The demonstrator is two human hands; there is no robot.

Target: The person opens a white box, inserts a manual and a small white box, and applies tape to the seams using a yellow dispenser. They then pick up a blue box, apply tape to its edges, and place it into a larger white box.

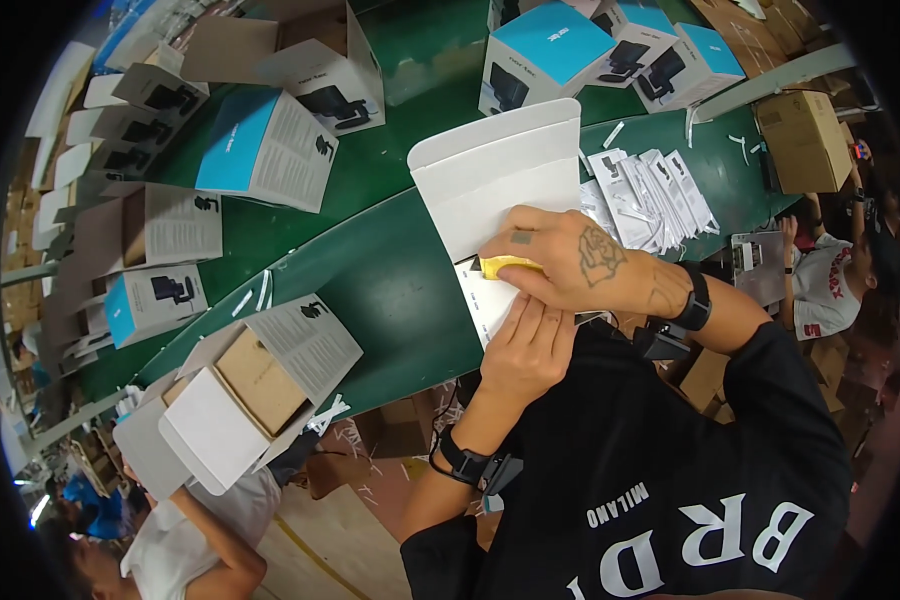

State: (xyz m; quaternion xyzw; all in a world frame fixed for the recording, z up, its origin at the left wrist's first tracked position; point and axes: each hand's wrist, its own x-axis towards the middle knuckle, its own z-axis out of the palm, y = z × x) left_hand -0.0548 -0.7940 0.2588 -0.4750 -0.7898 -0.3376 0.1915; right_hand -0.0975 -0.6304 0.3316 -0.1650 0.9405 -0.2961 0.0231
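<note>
In front of me a white carton stands with its large flap raised, its pale inner side toward me. My right hand, closed, grips a small yellow tool at the carton's opening; the tool's exact kind is partly hidden by the fingers. Just below it, my left hand is closed on the carton's near part, fingers pressed together beside the right hand. A printed white panel shows left of the fingers. Most of the carton's body is hidden behind both hands.
White leaflets lie piled on the green table. Blue-topped cartons stand at the back; an open carton holding a brown insert is at the near left. Co-workers are at lower left and far right. A metal rail crosses the upper right.
</note>
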